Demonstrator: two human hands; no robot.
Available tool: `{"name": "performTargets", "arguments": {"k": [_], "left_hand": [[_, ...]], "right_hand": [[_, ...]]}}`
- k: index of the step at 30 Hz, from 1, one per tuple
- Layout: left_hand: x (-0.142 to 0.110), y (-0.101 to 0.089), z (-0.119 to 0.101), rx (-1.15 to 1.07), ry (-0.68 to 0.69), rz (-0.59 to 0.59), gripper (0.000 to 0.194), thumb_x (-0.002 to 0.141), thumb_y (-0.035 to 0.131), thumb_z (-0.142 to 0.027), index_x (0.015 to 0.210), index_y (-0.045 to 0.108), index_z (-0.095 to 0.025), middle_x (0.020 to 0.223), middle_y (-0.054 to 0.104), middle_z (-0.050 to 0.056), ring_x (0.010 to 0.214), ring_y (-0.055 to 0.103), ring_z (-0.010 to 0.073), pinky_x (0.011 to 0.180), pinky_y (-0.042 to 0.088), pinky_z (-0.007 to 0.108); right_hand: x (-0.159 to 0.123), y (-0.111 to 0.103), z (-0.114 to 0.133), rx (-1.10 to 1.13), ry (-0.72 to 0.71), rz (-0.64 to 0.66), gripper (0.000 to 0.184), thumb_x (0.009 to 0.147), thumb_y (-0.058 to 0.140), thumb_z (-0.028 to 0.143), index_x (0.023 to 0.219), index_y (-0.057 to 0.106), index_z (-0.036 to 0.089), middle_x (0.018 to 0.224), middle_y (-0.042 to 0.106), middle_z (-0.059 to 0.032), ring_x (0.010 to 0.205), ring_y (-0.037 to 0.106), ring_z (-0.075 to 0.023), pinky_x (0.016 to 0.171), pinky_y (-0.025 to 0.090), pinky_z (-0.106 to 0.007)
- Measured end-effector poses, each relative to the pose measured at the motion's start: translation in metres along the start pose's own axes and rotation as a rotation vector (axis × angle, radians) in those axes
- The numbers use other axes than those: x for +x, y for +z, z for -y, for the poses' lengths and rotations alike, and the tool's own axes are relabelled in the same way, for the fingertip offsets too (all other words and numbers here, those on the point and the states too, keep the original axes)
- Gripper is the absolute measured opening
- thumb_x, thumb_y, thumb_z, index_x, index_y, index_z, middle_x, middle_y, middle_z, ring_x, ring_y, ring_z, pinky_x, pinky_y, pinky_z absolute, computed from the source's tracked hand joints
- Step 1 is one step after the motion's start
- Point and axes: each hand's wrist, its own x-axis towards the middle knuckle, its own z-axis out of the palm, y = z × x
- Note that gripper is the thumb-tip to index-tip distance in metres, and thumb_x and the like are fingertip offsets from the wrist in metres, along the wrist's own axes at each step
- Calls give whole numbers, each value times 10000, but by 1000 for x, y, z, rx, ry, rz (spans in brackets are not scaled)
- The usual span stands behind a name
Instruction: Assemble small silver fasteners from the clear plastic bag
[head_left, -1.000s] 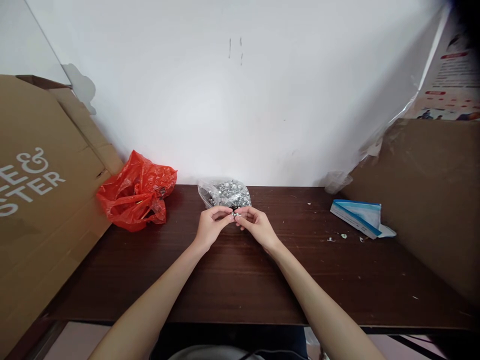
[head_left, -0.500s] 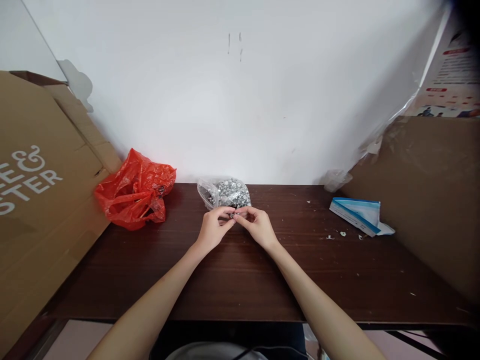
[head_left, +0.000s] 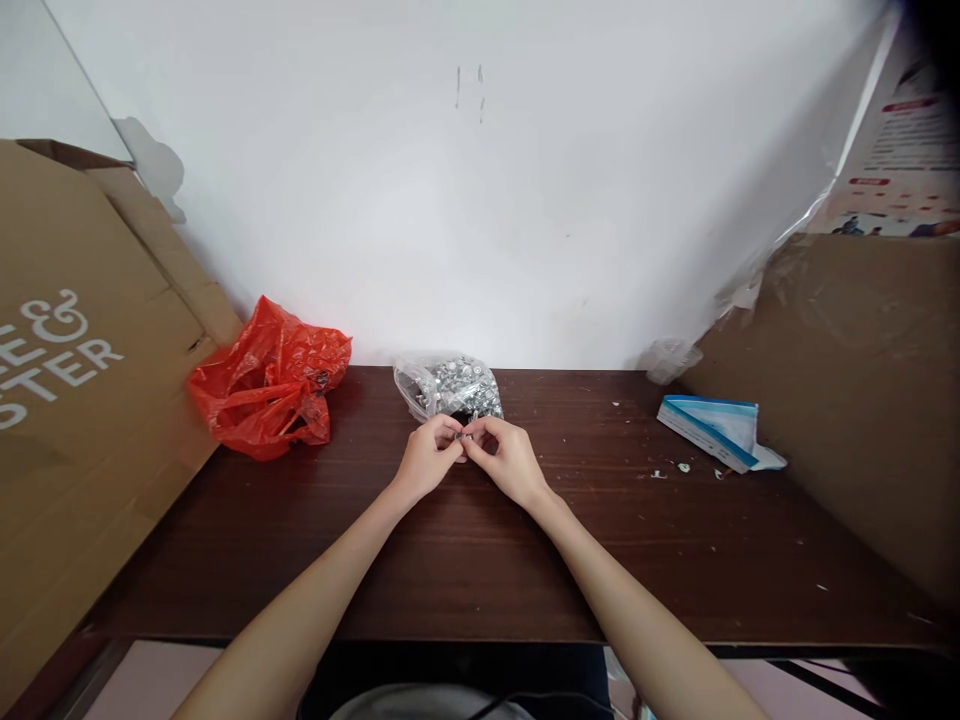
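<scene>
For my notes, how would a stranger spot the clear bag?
At the back of the brown table, by the white wall, lies the clear bag, beyond the left hand and right hand. Unlike the red bag, it shows small silvery parts.

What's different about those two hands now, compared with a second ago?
The right hand has edged closer to the left hand, its fingers more bent. Their fingertips have dipped slightly toward the person, and the small metal piece between them shows less. Nothing was visibly let go. The clear bag of metal parts, red bag and blue-and-white packet stayed put.
</scene>
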Motion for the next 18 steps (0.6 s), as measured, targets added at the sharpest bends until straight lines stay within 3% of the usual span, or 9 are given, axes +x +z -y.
{"name": "performTargets", "arguments": {"k": [7, 12, 18], "left_hand": [[-1, -2, -2, 154, 9, -70, 129, 716, 551, -160, 845, 538, -171, 673, 613, -21, 572, 594, 118, 567, 512, 246], [-2, -3, -4, 353, 104, -122, 104, 732, 538, -147, 823, 584, -171, 669, 633, -15, 606, 586, 120, 611, 459, 235], [-3, -3, -5, 370, 130, -108, 127, 769, 529, -159, 854, 624, -157, 679, 653, 3, 580, 596, 118, 593, 476, 237]], "right_hand": [[1, 1, 2, 16, -30, 9, 125, 824, 584, 230, 875, 687, 181, 779, 696, -40, 684, 628, -166, 626, 483, -276], [1, 1, -1, 3, -88, 31, 153, 817, 576, 186, 925, 684, 183, 824, 689, -47, 710, 624, -170, 651, 488, -286], [0, 2, -5, -56, -78, 47, 165, 826, 561, 186, 950, 670, 190, 852, 688, -47, 725, 615, -173, 664, 477, -287]]}}
